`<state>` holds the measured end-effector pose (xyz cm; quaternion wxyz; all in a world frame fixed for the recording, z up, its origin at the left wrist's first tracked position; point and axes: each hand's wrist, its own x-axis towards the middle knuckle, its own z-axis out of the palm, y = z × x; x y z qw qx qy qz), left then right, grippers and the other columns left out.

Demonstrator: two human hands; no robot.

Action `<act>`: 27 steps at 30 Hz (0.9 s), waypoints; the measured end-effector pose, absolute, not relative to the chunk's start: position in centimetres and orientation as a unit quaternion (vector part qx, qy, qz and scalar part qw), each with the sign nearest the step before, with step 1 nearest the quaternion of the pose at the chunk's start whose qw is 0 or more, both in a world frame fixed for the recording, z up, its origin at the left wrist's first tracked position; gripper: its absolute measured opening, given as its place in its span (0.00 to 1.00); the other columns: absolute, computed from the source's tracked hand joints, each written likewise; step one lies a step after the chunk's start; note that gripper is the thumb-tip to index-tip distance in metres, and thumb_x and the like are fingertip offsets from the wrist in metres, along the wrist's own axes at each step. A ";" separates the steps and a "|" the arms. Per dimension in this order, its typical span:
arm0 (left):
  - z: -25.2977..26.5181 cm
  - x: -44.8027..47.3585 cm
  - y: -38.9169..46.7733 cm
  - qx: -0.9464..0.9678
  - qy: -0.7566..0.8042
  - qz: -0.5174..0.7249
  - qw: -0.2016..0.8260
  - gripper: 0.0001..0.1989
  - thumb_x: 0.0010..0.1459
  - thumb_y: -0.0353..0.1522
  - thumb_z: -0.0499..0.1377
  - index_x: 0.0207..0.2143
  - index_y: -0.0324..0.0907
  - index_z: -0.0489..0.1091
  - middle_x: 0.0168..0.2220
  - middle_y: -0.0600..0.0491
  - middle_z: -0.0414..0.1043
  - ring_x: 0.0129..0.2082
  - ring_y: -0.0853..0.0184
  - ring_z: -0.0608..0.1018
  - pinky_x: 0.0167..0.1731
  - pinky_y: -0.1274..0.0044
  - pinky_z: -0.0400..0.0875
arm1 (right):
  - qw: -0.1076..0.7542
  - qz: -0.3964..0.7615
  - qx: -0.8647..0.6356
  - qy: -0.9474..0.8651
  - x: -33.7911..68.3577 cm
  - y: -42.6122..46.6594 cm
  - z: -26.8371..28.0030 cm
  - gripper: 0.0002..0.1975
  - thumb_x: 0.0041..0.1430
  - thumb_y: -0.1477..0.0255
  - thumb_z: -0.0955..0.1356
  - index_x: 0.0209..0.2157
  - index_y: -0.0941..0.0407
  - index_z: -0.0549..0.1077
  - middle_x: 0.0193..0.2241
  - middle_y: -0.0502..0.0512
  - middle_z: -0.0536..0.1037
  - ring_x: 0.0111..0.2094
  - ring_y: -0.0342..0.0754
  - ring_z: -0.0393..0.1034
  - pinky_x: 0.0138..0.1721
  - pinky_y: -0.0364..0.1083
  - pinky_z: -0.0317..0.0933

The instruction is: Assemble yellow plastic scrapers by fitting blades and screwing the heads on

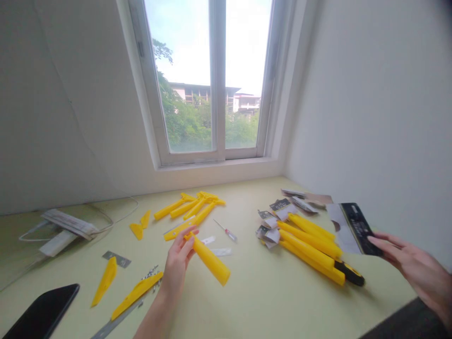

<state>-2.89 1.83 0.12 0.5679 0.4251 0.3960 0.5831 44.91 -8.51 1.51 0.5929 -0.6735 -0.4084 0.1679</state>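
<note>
My left hand (181, 254) is closed around the narrow end of a yellow plastic handle (212, 263), whose wide end points down to the right above the table. Off to the right, my right hand (406, 256) pinches a black and white cardboard packaging card (356, 230) by its corner. Near that card lie several yellow handles (307, 240) with cards at their far ends, and one has a black grip (349, 273). Beyond my left hand rest several yellow scraper-like handles (194, 207). A small screwdriver (226, 230) lies between the two groups.
At the left are a power strip (68, 223) with cables and a black phone (42, 310). Yellow blade-shaped pieces (136, 296), small metal screws (151, 273), a metal strip (118, 320) and a grey plate (117, 259) lie nearby. Folded cards (305, 200) sit near the right wall.
</note>
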 end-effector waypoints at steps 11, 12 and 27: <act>0.4 -3.3 2.1 0.377 0.423 0.663 0.489 0.13 0.48 0.36 0.59 0.38 0.44 0.68 0.45 0.52 0.66 0.43 0.66 0.71 0.43 0.73 0.68 | 0.395 0.514 -0.398 -0.650 23.0 -1.6 6.7 0.10 0.49 0.67 0.68 0.33 0.57 0.75 0.31 0.54 0.75 0.34 0.48 0.67 0.36 0.44 0.59; 0.4 -3.4 2.2 0.367 0.426 0.671 0.483 0.13 0.48 0.36 0.60 0.38 0.44 0.68 0.45 0.52 0.66 0.44 0.65 0.71 0.42 0.73 0.68 | 0.384 0.536 -0.371 -0.653 22.0 -0.8 6.6 0.09 0.48 0.68 0.68 0.31 0.58 0.75 0.30 0.54 0.75 0.33 0.47 0.67 0.34 0.44 0.58; -0.6 -4.8 3.3 0.243 0.458 0.738 0.433 0.06 0.50 0.29 0.58 0.34 0.42 0.68 0.38 0.53 0.65 0.38 0.70 0.72 0.44 0.71 0.68 | 0.577 0.764 -0.187 -0.221 15.1 4.9 -0.7 0.06 0.49 0.79 0.64 0.29 0.56 0.71 0.27 0.48 0.76 0.27 0.41 0.68 0.33 0.43 0.60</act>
